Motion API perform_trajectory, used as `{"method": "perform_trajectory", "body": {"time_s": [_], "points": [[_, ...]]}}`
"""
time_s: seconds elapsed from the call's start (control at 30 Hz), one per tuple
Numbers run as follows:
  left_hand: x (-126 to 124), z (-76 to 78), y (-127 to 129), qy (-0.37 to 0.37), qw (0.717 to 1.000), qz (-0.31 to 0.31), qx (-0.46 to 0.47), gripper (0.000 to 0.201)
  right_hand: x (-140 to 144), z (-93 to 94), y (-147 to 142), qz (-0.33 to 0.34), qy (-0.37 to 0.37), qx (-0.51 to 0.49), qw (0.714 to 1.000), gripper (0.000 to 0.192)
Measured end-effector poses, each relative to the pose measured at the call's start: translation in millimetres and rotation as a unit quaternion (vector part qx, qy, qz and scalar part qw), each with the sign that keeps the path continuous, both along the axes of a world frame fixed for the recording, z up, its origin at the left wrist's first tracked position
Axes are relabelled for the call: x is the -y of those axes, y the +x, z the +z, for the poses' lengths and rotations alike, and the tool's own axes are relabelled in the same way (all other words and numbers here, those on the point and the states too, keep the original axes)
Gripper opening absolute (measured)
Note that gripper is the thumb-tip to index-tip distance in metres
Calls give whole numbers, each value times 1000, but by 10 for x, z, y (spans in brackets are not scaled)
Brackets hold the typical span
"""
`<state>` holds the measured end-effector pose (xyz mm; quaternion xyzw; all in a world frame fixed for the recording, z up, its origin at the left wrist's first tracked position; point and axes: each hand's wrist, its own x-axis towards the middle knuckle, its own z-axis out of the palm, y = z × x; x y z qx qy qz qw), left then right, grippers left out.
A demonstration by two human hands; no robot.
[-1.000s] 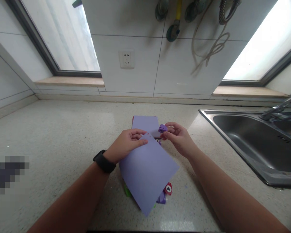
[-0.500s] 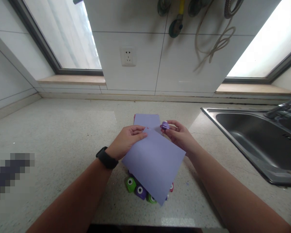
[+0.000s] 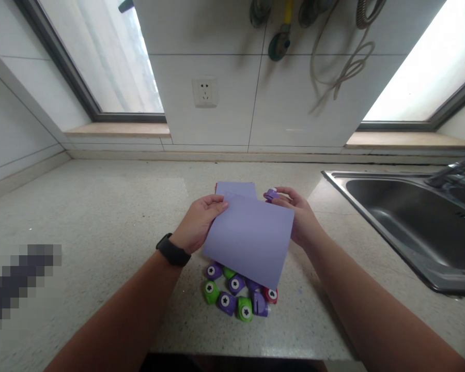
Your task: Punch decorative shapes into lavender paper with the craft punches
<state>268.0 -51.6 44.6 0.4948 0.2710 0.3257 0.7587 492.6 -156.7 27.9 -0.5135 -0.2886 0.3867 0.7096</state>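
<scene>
Since half a second ago, the plain lilac paper sheet (image 3: 251, 237) has swung counter-clockwise, its lowest corner rising rightward and uncovering more of the plastic craft punches (image 3: 236, 284) below it; the right hand (image 3: 300, 219) has drawn slightly rightward.

From my remote post I take the sheet as landmark. Nearest me, below its lower edge, the loose group sits on the pale speckled stone counter (image 3: 101, 232): a bright green punch (image 3: 245, 309) with a dark star on a white disc, a star-marked purple punch (image 3: 226, 303) to its left, a purple punch lying on its side (image 3: 260, 304) to its right, and a red punch (image 3: 270, 295) just under the sheet's lowest corner. They seem gathered there for easy reach.

At the sheet's upper left corner, I have the left hand (image 3: 197, 222) pinching the paper between thumb and fingers, probably so the rest can turn freely. By the upper right corner, the right hand grips a small purple plastic punch (image 3: 270, 195) in its fingertips, apparently to keep its body uncovered; the sheet overlaps this hand, and I cannot tell whether they touch.

Just beyond the sheet lies a red-edged stack of lilac sheets (image 3: 236, 189), partly covered. Well right of it is a stainless-steel sink (image 3: 411, 227); farthest, on the wall behind, a white plastic socket (image 3: 205, 92).
</scene>
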Motion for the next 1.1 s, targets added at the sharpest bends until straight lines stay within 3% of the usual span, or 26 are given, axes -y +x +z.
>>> {"method": "perform_trajectory", "body": {"time_s": [0.2, 0.27, 0.37, 0.43, 0.6, 0.83, 1.1], "points": [[10, 9, 0, -13, 999, 17, 47, 44, 22, 10, -104, 22, 13, 147, 989, 44], [9, 5, 1, -16, 997, 24, 72, 43, 14, 9, -138, 30, 30, 232, 972, 36], [7, 10, 2, -17, 995, 33, 90, 38, -20, -43, -156, 107, 45, 325, 938, 18], [1, 12, 1, -19, 995, 39, 94, 37, -43, -116, -147, 142, 42, 363, 920, 17], [-57, -73, 8, -16, 995, 44, 86, 40, -64, -273, -128, 164, 25, 394, 904, 16], [-123, -185, 30, -32, 995, 56, 78, 39, -93, -189, -233, 250, 84, 434, 861, 6], [-115, -156, 23, -29, 995, 60, 73, 39, -95, -321, -189, 243, 45, 446, 860, 16]]}}
